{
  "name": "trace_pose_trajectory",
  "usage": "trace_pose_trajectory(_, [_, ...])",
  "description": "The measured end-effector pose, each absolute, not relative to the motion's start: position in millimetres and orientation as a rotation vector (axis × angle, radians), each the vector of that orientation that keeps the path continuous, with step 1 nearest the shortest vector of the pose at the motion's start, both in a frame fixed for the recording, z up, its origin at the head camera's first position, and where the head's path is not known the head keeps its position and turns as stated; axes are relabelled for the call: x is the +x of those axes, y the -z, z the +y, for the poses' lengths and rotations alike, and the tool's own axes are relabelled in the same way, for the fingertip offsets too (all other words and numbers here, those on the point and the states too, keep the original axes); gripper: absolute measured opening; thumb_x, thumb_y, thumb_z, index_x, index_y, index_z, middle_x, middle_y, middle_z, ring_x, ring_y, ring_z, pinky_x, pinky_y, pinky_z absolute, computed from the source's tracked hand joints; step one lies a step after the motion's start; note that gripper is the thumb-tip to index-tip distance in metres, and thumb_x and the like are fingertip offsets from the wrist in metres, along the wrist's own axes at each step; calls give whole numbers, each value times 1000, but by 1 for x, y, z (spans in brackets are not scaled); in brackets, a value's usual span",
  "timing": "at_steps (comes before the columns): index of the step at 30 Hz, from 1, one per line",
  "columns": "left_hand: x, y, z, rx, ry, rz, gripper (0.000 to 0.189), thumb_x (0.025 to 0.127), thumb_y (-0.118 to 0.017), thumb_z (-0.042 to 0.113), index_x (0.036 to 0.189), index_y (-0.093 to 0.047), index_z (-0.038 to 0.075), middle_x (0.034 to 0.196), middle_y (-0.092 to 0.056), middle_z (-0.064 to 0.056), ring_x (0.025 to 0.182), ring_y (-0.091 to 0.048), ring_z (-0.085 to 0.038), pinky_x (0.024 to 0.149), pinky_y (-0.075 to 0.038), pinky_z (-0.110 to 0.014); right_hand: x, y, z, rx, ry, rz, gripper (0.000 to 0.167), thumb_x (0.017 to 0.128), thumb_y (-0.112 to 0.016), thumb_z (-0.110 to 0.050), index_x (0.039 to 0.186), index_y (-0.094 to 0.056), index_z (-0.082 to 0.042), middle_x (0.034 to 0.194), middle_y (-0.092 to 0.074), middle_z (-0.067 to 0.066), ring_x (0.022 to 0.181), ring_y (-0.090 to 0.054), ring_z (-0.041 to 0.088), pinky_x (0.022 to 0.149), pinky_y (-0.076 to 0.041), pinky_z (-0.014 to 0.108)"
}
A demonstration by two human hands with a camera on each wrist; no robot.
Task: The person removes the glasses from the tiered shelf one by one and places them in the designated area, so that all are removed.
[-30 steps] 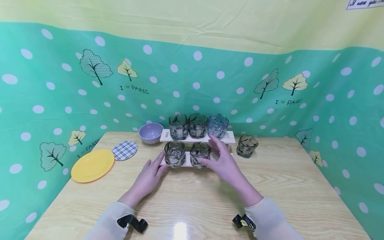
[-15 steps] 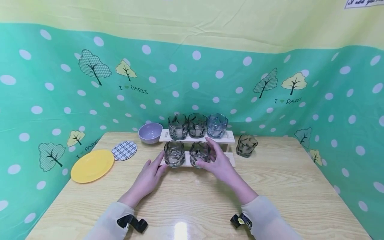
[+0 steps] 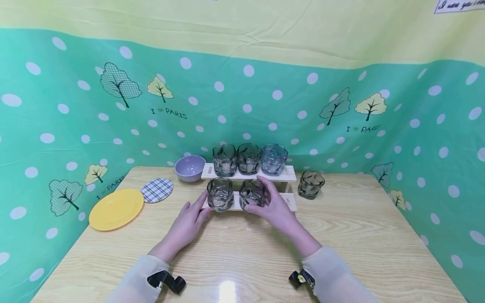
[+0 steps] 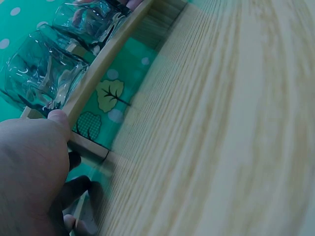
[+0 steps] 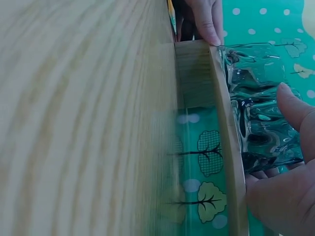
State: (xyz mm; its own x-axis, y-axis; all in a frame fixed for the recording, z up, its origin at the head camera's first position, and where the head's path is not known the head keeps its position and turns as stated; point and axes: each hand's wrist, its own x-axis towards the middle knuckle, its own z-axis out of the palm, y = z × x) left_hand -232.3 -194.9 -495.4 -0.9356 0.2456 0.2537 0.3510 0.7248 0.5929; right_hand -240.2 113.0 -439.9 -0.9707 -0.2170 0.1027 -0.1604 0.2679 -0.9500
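Head view: a two-tier wooden rack [image 3: 289, 173] stands on the worktop [image 3: 242, 256] at the middle of the frame, its tiers stepped, probably so that the back row shows above the front one. Across the upper tier stand a dark glass [image 3: 225, 161], a second dark glass [image 3: 249, 159] and a blue-tinted glass [image 3: 274, 160], upright and close together. On the lower tier, the left front glass [image 3: 220, 195] and the right front glass [image 3: 251, 193] stand upright with a gap between them, and bare board shows to their right. The left hand [image 3: 187, 225] grips the lower tier's left end, its thumb on the front edge and its fingers around the outer side, most likely to keep the rack from sliding. The right hand [image 3: 278, 211] is partly closed about the right front glass, thumb across the front and fingers at the right and back, a hold that seems suited to guiding it without touching its neighbour. A brownish glass [image 3: 311, 185] stands alone right of the rack; left of it lie a purple bowl [image 3: 190, 168], a checked coaster [image 3: 157, 190] and a yellow plate [image 3: 116, 209], well apart from both hands.
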Motion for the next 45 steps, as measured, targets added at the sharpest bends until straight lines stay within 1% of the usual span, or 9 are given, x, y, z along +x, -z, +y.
trace_pose_trajectory(10, [-233, 496, -195, -478, 995, -2775, 64, 119, -52, 27, 174, -29, 2, 170, -43, -20, 153, -48, -41, 134, -15, -66, -240, 442, 111, -350, 1842, 2458, 105, 88, -96, -22, 173, -35, -29, 165, -51, 14, 153, -49, 40, 131, -33, 53])
trace_pose_trajectory(20, [-233, 497, -195, -473, 999, -2777, 64, 120, -51, 29, 174, -29, 3, 171, -42, -19, 154, -47, -41, 134, -15, -66, -239, 444, 112, -349, 1848, 2459, 105, 88, -96, -24, 173, -34, -29, 166, -51, 15, 152, -49, 41, 130, -34, 54])
trace_pose_trajectory(25, [-233, 497, -196, -468, 1001, -2780, 64, 119, -51, 29, 174, -29, 3, 171, -42, -19, 154, -47, -41, 134, -15, -66, -239, 443, 111, -341, 1820, 2493, 106, 88, -96, -26, 174, -34, -30, 169, -47, 14, 153, -47, 41, 130, -34, 55])
trace_pose_trajectory(30, [-233, 496, -196, -472, 999, -2784, 64, 120, -51, 30, 174, -29, 4, 171, -42, -19, 154, -46, -41, 134, -15, -66, -239, 443, 108, -335, 1839, 2494, 106, 87, -97, -24, 173, -34, -29, 166, -50, 14, 153, -48, 40, 131, -33, 54])
trace_pose_trajectory(35, [-233, 495, -196, -474, 996, -2790, 64, 120, -51, 30, 174, -29, 4, 171, -41, -19, 154, -46, -41, 134, -15, -66, -238, 443, 104, -281, 1834, 2516, 105, 86, -98, -27, 172, -37, -30, 162, -55, 13, 149, -53, 38, 128, -39, 54])
trace_pose_trajectory(42, [-233, 495, -196, -472, 988, -2798, 64, 120, -50, 31, 174, -29, 5, 170, -42, -19, 153, -48, -40, 134, -14, -66, -236, 442, 102, -186, 1874, 2517, 101, 81, -102, -28, 166, -45, -31, 155, -60, 12, 141, -60, 36, 122, -48, 50])
trace_pose_trajectory(45, [-233, 496, -196, -471, 984, -2799, 64, 120, -50, 32, 175, -29, 5, 170, -43, -18, 153, -48, -40, 134, -14, -66, -236, 443, 101, -174, 1901, 2506, 100, 81, -102, -28, 164, -47, -30, 152, -62, 10, 139, -62, 33, 121, -49, 49])
